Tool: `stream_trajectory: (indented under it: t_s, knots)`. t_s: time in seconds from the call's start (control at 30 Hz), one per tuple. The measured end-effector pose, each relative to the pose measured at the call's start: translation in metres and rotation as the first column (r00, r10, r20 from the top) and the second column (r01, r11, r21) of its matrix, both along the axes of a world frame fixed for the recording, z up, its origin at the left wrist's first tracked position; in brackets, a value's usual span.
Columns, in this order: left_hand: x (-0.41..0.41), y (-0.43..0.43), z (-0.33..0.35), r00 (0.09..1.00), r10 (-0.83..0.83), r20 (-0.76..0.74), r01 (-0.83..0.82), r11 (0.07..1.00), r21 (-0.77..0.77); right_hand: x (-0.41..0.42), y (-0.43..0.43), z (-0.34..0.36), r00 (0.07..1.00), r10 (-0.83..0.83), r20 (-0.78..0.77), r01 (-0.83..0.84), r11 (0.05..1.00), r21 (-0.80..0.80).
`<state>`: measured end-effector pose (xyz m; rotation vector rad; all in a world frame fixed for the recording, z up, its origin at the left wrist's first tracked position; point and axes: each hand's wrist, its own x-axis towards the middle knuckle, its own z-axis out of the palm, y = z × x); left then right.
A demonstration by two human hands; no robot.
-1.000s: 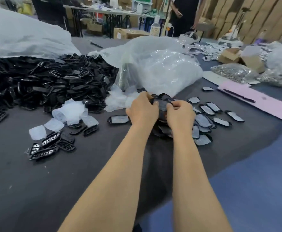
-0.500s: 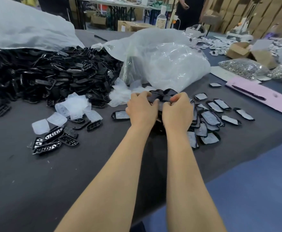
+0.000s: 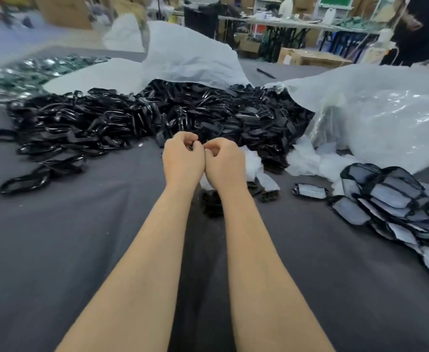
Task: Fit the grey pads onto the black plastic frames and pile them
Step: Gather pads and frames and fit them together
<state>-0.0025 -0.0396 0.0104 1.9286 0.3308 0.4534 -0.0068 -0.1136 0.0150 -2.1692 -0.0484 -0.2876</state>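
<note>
Just before the black frame heap (image 3: 132, 123), left hand (image 3: 182, 160) pinches a dark piece (image 3: 190, 148), right hand (image 3: 225, 164) curls round I cannot tell what; a slip could lose it in the heap.

Bare forearms, extended forward, parallel. Left hand (image 3: 182, 161), right hand (image 3: 224, 165): sides touching, fingers curled inward; any hold indiscernible.

A factory assembly workshop — a cloth-covered bench (image 3: 55, 237) heaped with loose black plastic frames (image 3: 157, 118), plastic sacks (image 3: 188, 57), stacked cardboard cartons (image 3: 310, 58) and work tables (image 3: 284, 22) behind.
</note>
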Motion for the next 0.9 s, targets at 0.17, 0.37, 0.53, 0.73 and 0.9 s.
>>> stream_trajectory:
  t_s: [0.17,0.37,0.53,0.73,0.9]
  knots:
    - [0.000,0.071,-0.010,0.982,0.180,-0.049,-0.182,0.983,-0.039,0.018,0.073,-0.011,0.985,0.135,-0.107,-0.150,0.978,-0.149]
    - [0.006,0.119,-0.021,0.934,0.341,-0.106,-0.291,0.900,0.325,0.033,0.101,-0.026,0.977,0.061,-0.204,-0.122,0.946,-0.299]
    - [0.018,0.126,-0.032,0.939,0.275,-0.205,-0.153,0.871,0.468,0.040,0.112,-0.036,0.990,-0.061,-0.130,0.005,0.920,-0.392]
    - [0.029,0.120,-0.041,0.918,0.314,-0.243,-0.105,0.783,0.613,0.045,0.112,-0.037,0.992,-0.112,-0.064,0.081,0.927,-0.367]
    - [0.030,0.115,-0.037,0.937,0.315,-0.152,-0.162,0.775,0.610,0.042,0.106,-0.030,0.991,-0.066,-0.118,0.023,0.941,-0.336]
